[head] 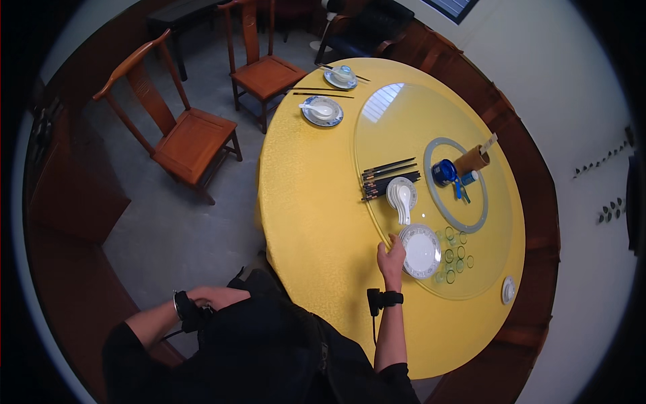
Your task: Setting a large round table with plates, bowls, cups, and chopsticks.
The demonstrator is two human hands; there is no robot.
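My right hand (391,257) is at the left edge of a stack of patterned plates (423,251) on the glass turntable (398,116). Its thumb and fingers are apart; whether it grips a plate I cannot tell. Beyond the plates, white soup spoons (404,202) lie on a stack of small bowls or saucers (393,188), beside black chopsticks (381,177). Several drinking glasses (460,265) stand to the right of the plates. My left hand (222,298) rests near my waist, off the table, its fingers partly hidden; what it holds, if anything, is not visible.
On the yellow tablecloth (303,202) are two place settings, one with a blue-rimmed plate (323,121), and a small white dish (508,290) at the right edge. A bamboo holder (472,160) and blue container (444,172) stand mid-turntable. Wooden chairs (194,146) are at left.
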